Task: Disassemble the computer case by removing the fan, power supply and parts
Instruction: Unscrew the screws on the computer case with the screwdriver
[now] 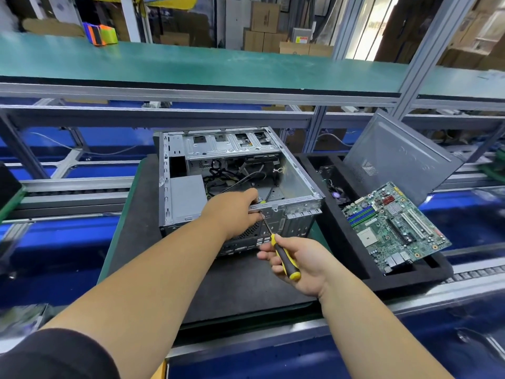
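Open computer case on dark mat on tabletop, power supply inside at left. Motherboard on foam tray beside it. Left hand gripping case rear edge; right hand gripping screwdriver, tip at rear panel.

Motherboard lies right of the computer case.
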`<action>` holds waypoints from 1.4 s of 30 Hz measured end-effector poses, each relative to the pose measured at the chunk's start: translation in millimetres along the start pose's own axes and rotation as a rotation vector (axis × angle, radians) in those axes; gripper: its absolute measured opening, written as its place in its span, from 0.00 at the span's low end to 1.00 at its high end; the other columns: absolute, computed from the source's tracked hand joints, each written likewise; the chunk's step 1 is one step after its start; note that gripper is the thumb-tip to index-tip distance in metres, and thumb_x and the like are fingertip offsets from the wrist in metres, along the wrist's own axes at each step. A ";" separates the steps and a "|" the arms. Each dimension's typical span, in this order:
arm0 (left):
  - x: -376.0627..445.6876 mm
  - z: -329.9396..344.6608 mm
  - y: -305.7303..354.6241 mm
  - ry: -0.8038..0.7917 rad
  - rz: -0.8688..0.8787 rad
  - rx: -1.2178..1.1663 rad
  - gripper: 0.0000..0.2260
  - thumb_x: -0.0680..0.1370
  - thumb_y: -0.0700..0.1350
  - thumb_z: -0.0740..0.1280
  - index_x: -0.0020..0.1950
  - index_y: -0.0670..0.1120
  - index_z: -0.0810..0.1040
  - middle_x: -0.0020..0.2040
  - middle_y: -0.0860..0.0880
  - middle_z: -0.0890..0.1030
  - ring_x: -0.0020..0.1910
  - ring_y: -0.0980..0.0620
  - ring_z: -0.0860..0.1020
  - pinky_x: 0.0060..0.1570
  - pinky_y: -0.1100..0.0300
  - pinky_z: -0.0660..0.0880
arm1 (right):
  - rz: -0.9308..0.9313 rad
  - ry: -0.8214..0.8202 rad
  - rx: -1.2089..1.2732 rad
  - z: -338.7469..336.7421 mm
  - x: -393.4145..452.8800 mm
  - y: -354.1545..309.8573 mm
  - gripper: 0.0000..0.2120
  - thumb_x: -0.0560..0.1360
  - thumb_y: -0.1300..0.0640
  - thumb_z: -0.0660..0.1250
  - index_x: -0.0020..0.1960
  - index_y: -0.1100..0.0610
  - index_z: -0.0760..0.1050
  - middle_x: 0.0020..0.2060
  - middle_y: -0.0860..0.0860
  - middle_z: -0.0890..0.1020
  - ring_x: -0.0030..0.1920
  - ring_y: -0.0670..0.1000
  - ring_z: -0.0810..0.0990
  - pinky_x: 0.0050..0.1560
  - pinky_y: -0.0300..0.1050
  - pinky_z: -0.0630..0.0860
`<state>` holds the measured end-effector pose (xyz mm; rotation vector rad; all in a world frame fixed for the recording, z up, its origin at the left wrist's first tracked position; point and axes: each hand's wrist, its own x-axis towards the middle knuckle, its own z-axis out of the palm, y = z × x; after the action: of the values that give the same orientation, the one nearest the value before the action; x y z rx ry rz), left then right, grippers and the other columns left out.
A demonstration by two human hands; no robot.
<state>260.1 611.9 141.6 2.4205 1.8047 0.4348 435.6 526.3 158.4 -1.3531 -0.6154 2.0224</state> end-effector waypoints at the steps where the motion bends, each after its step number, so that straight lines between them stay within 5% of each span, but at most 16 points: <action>1: -0.4 0.2 -0.1 -0.001 0.008 -0.003 0.14 0.77 0.61 0.64 0.56 0.56 0.66 0.35 0.56 0.71 0.37 0.49 0.71 0.30 0.58 0.62 | -0.018 0.006 -0.029 -0.2 0.1 0.8 0.14 0.83 0.55 0.60 0.49 0.66 0.77 0.35 0.58 0.83 0.25 0.46 0.71 0.24 0.36 0.70; 6: -1.3 -2.1 -3.4 -0.023 0.062 -0.035 0.11 0.78 0.58 0.63 0.57 0.62 0.65 0.40 0.58 0.74 0.39 0.50 0.71 0.35 0.57 0.66 | -0.199 0.132 -0.232 5.5 7.4 13.2 0.11 0.83 0.55 0.59 0.48 0.60 0.76 0.25 0.50 0.74 0.20 0.46 0.64 0.22 0.37 0.61; 8: -0.8 -3.0 -3.8 -0.034 0.065 -0.041 0.11 0.78 0.57 0.63 0.58 0.62 0.66 0.40 0.58 0.73 0.40 0.51 0.71 0.36 0.57 0.66 | -0.285 0.232 -0.488 10.6 5.8 13.4 0.10 0.82 0.55 0.58 0.48 0.58 0.76 0.25 0.49 0.75 0.22 0.47 0.66 0.24 0.38 0.63; 12: -1.0 -2.7 -3.4 -0.064 0.075 -0.042 0.10 0.79 0.56 0.62 0.58 0.62 0.65 0.41 0.58 0.73 0.40 0.51 0.71 0.34 0.58 0.64 | -0.451 0.548 -1.261 19.8 1.8 12.8 0.09 0.81 0.52 0.59 0.45 0.56 0.67 0.40 0.51 0.79 0.40 0.55 0.76 0.36 0.47 0.65; 14: -0.2 -3.4 -3.5 -0.074 0.074 -0.042 0.10 0.79 0.57 0.62 0.58 0.62 0.66 0.42 0.58 0.74 0.41 0.52 0.71 0.32 0.59 0.62 | -0.509 0.607 -1.380 24.1 0.9 14.2 0.08 0.82 0.52 0.58 0.47 0.55 0.65 0.45 0.53 0.79 0.46 0.57 0.75 0.39 0.46 0.63; 17: 1.0 -2.8 -4.1 -0.081 0.069 -0.052 0.09 0.79 0.57 0.62 0.58 0.62 0.66 0.46 0.58 0.77 0.41 0.52 0.71 0.34 0.58 0.63 | -0.426 0.521 -1.179 23.2 2.5 10.1 0.10 0.81 0.49 0.59 0.48 0.56 0.69 0.42 0.51 0.79 0.39 0.54 0.74 0.35 0.45 0.65; 21: 1.3 -0.9 -5.4 -0.077 0.069 -0.051 0.10 0.79 0.57 0.62 0.57 0.62 0.65 0.45 0.59 0.76 0.41 0.52 0.71 0.36 0.58 0.63 | -0.111 0.295 -0.408 17.8 2.1 6.5 0.16 0.82 0.50 0.57 0.46 0.61 0.75 0.32 0.54 0.79 0.24 0.48 0.67 0.26 0.39 0.64; 26: 1.9 -1.1 -5.4 -0.090 0.074 -0.047 0.09 0.79 0.56 0.62 0.57 0.61 0.66 0.43 0.60 0.74 0.41 0.53 0.71 0.34 0.59 0.63 | -0.027 0.115 -0.061 9.9 -3.9 3.8 0.17 0.84 0.55 0.57 0.45 0.65 0.77 0.30 0.55 0.80 0.24 0.46 0.70 0.23 0.36 0.68; 36: 3.2 -2.8 -2.9 -0.106 0.083 -0.033 0.08 0.79 0.55 0.62 0.56 0.59 0.66 0.49 0.57 0.78 0.43 0.51 0.72 0.33 0.59 0.63 | -0.175 0.261 -0.222 14.3 0.7 11.6 0.12 0.80 0.54 0.65 0.41 0.58 0.72 0.26 0.49 0.72 0.21 0.45 0.67 0.21 0.35 0.63; 42: 2.9 -2.4 -1.7 -0.129 0.077 -0.034 0.07 0.80 0.55 0.61 0.56 0.59 0.65 0.50 0.57 0.78 0.45 0.50 0.74 0.36 0.57 0.67 | -0.418 0.566 -0.961 12.0 4.2 17.1 0.16 0.76 0.48 0.67 0.38 0.53 0.62 0.30 0.48 0.73 0.28 0.50 0.69 0.30 0.43 0.64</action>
<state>258.5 614.9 144.0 2.4408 1.6440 0.3051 419.2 516.9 148.5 -1.9807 -1.5274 0.9070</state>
